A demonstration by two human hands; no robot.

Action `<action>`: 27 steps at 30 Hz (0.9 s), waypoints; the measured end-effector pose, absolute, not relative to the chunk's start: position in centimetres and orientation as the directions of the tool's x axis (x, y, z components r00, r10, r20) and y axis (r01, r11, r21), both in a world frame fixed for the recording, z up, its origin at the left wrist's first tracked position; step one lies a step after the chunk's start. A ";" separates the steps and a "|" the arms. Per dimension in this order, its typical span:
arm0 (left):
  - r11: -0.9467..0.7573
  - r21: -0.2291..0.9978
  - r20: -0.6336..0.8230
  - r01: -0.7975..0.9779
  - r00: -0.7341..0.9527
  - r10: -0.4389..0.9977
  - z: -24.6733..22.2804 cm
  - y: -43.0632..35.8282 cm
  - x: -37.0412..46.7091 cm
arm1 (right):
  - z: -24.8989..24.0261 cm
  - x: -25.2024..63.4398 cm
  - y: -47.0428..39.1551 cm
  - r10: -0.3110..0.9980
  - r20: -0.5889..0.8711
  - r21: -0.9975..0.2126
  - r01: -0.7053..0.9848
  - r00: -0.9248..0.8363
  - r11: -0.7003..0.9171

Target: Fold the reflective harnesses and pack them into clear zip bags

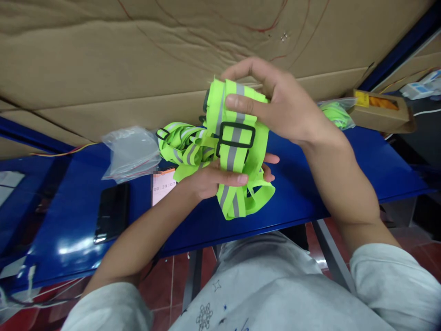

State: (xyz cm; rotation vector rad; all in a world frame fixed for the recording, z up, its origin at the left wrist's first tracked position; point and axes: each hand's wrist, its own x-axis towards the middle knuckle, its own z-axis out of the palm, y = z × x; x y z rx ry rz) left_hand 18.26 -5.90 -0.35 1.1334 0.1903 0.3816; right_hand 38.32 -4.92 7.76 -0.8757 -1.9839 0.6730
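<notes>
A folded neon-yellow reflective strap (236,158) with grey stripes and black slide buckles is held up above the blue table. My right hand (272,99) grips its upper end, thumb across the front and fingers behind. Lower down, my left hand (220,178) is closed around it, thumb in front and fingertips showing past the right side. Loose loops of the strap hang below my left thumb. Behind my left hand, a tangled pile of similar reflective straps (186,145) lies on the table.
Clear plastic bags (132,154) lie left of the pile. A black phone (112,214) and a phone displaying a timer (164,186) rest on the blue table (292,197). At right are a bagged strap (337,115) and a cardboard box (382,112). A cardboard panel (103,64) stands behind.
</notes>
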 end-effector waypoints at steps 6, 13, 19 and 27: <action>-0.022 0.999 -0.006 0.023 0.808 0.589 0.8 -5.8 17.6 | 9.2 39.0 -6.3 0.747 0.474 -0.649 0.388 -0.467 0.654; -0.169 0.976 0.032 0.138 0.675 0.737 0.1 -5.7 18.1 | 9.4 38.2 -7.0 0.564 0.680 -0.237 0.588 -0.469 0.774; -0.212 0.971 0.166 0.107 0.334 0.928 -0.2 -5.2 18.8 | 8.4 39.3 -5.5 0.529 0.763 -0.070 0.766 -0.371 0.639; -0.061 0.997 0.078 -0.056 0.396 0.915 -0.3 -5.0 18.3 | 8.0 39.5 -4.5 0.445 0.785 0.061 0.769 -0.431 0.637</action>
